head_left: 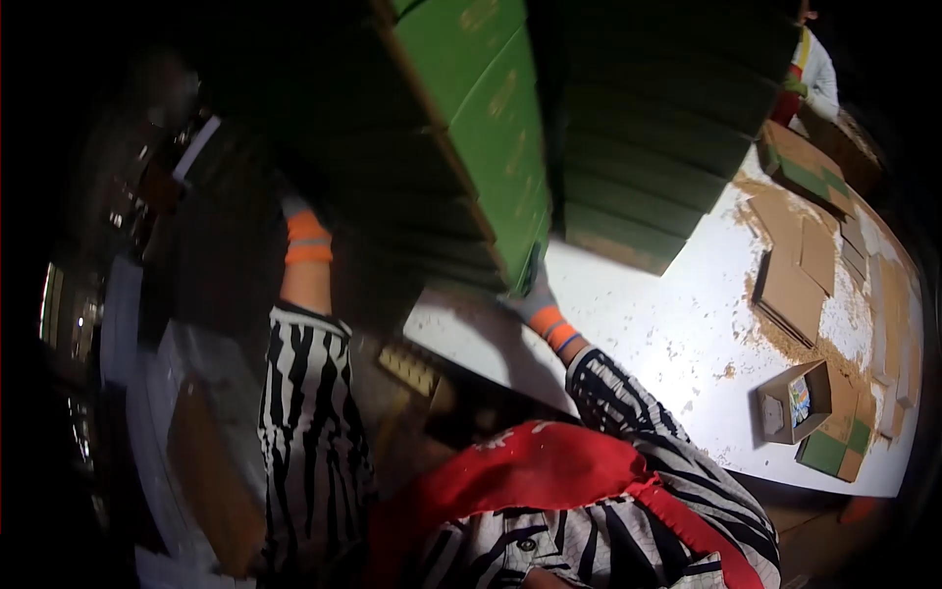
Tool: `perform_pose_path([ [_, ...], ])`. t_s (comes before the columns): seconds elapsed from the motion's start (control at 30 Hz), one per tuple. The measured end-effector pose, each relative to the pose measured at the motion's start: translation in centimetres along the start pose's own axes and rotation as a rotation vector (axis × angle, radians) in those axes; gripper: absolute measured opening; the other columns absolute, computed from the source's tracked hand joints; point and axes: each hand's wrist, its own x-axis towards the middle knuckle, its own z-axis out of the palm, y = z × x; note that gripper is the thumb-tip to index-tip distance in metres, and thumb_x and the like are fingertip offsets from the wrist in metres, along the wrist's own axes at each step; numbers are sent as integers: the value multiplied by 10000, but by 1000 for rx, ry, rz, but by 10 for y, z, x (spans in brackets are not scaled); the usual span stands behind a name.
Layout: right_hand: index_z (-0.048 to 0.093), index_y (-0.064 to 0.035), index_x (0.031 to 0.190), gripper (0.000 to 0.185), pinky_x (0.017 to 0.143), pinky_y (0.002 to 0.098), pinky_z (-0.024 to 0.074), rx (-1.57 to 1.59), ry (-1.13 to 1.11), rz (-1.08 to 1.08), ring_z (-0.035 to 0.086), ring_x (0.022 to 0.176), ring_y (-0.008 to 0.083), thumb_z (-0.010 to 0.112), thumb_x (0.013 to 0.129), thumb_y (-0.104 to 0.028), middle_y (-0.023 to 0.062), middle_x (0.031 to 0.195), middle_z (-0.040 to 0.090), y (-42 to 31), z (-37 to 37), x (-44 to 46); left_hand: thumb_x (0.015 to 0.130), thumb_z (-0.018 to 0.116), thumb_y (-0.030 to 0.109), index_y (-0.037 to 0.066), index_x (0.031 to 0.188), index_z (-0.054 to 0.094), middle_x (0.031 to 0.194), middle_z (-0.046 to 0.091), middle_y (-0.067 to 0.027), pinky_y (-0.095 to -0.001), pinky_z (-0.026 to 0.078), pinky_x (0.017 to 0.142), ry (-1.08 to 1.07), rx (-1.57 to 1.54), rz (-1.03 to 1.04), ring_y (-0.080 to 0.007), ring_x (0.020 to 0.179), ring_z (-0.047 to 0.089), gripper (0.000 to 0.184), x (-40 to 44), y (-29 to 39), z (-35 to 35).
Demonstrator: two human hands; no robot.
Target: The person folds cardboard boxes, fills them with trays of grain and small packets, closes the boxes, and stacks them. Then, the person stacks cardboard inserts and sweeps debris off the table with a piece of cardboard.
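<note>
white table (638, 344), brightly lit, deep shadow around

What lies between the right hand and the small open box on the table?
In the head view, white tabletop with scattered bits lies between the right hand and open box.

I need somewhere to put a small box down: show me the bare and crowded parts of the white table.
The white table is mostly bare, lightly specked, between the right hand, rightmost green stack and open box. Toward the picture's right edge, flat cardboard and brown debris crowd it.
</note>
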Motion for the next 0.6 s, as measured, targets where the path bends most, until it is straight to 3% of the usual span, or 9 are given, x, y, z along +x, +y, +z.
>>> perform_pose_path([
  [0.07, 31, -36, 1471, 1164, 1040, 335, 368, 23, -9, 128, 350, 1321, 301, 825, 636, -200, 211, 1477, 247, -50, -21, 0, 979, 378, 316, 44, 1336, 429, 1351, 448, -143, -391, 372, 1009, 236, 106, -72, -283, 1215, 448, 452, 9, 20, 62],
  [0.17, 104, -27, 1461, 1152, 1063, 328, 338, 152, -38, 182, 307, 1340, 320, 837, 593, -212, 197, 1482, 232, -55, -21, -1, 971, 407, 302, 34, 1297, 455, 1281, 504, -141, -354, 419, 959, 229, -215, -53, -263, 1149, 501, 425, 12, 25, 93],
  [0.27, 99, -34, 1463, 1160, 1077, 337, 319, 113, -27, 189, 291, 1348, 329, 839, 590, -225, 196, 1482, 231, -47, -14, 4, 968, 417, 294, 29, 1284, 463, 1259, 521, -141, -344, 434, 942, 262, -382, -50, -258, 1128, 518, 415, 23, 28, 86],
  [0.5, 62, -46, 1466, 1199, 1086, 362, 317, 39, -125, 245, 260, 1357, 362, 831, 594, -335, 217, 1488, 187, -52, -20, 6, 969, 418, 284, 23, 1288, 460, 1263, 518, -147, -351, 436, 941, 339, -337, -75, -264, 1128, 516, 414, 21, 18, 90],
  [0.6, 50, -30, 1462, 1191, 1094, 374, 311, 19, -89, 144, 230, 1361, 398, 814, 613, -366, 259, 1481, 154, -44, -14, 2, 969, 418, 280, 21, 1289, 459, 1265, 517, -149, -354, 436, 941, 355, -333, -100, -267, 1128, 516, 414, 20, 13, 97],
])
